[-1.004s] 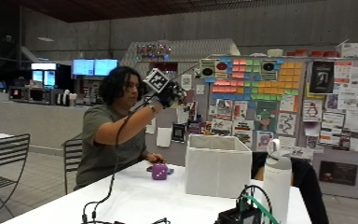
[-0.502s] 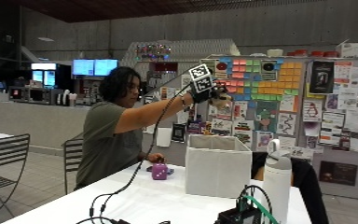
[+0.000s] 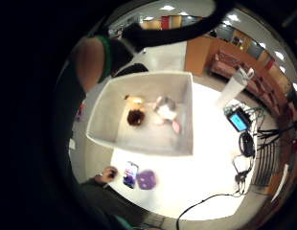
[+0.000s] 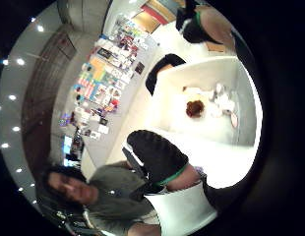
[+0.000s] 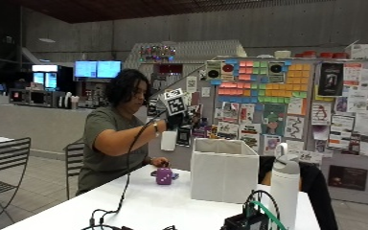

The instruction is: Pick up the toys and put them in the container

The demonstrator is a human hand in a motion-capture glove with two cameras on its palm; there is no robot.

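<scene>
1. In the outside view, a person is seated at a white table (image 5: 139, 206). The gloved right hand (image 5: 179, 120) is held in the air, above and a little to the side of the white container (image 5: 224, 168), and it does not touch it.

2. The state of the fingers cannot be told with certainty. In the thumb side palm view one black gloved finger (image 4: 155, 155) is seen extended and nothing is seen pinched in it; in the little finger side palm view another finger (image 3: 177, 26) is seen curved at the edge. The hand seems to be empty, but this is said with reserve, because most of the hand is not shown.

3. Inside the container (image 3: 143, 112), some toys are already lying on the floor of it: a brown toy (image 3: 135, 117), a small orange toy (image 3: 134, 99) just beside it, and a white and grey toy (image 3: 165, 109) with a pink part near it. This part of the task is judged as done.

4. On the table, outside the container, a purple toy (image 5: 164, 176) is standing near the bare left hand (image 5: 158, 162). In the little finger side palm view it (image 3: 146, 179) is seen beside a phone (image 3: 130, 173).

5. It is judged that at least the purple toy remains to be picked up and put in. Whether other toys are left cannot be seen.
</scene>
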